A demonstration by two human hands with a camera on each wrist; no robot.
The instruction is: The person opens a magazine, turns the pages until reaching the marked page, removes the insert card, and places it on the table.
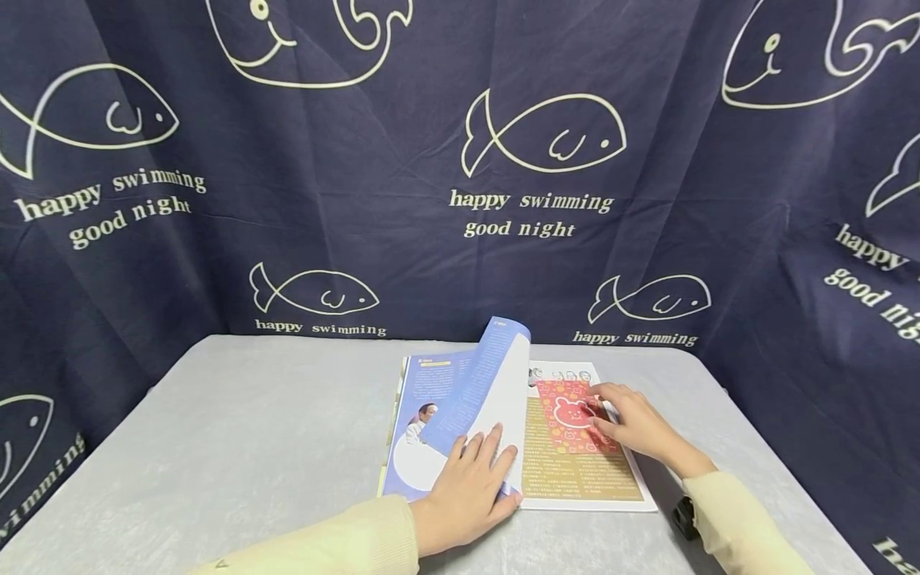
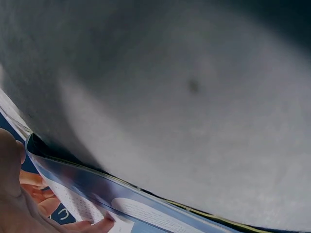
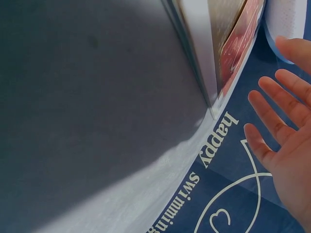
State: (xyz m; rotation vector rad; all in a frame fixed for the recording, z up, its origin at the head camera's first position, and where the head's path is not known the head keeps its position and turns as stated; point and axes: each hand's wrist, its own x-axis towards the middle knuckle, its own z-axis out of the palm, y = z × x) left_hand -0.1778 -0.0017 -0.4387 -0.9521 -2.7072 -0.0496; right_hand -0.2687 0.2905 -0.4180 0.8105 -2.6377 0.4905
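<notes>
A magazine (image 1: pixel 582 483) lies spread on the table, with one blue-and-white page (image 1: pixel 496 383) standing curled up near its middle. My left hand (image 1: pixel 467 491) rests on the lower part of the left side, fingers stretched out by the base of the raised page. On the brown right-hand page lies a red card (image 1: pixel 564 435) with a white bear outline. Over the card's right edge is my right hand (image 1: pixel 643 423), its fingers apart; whether the fingertips touch the card, I cannot tell. The right wrist view shows that hand (image 3: pixel 291 126) with spread fingers and nothing gripped.
The grey table (image 1: pixel 237 447) extends around the magazine on both sides. Behind it hangs a dark blue curtain (image 1: pixel 402 200) with fish drawings and lettering. A black device (image 1: pixel 684 517) is at the right wrist.
</notes>
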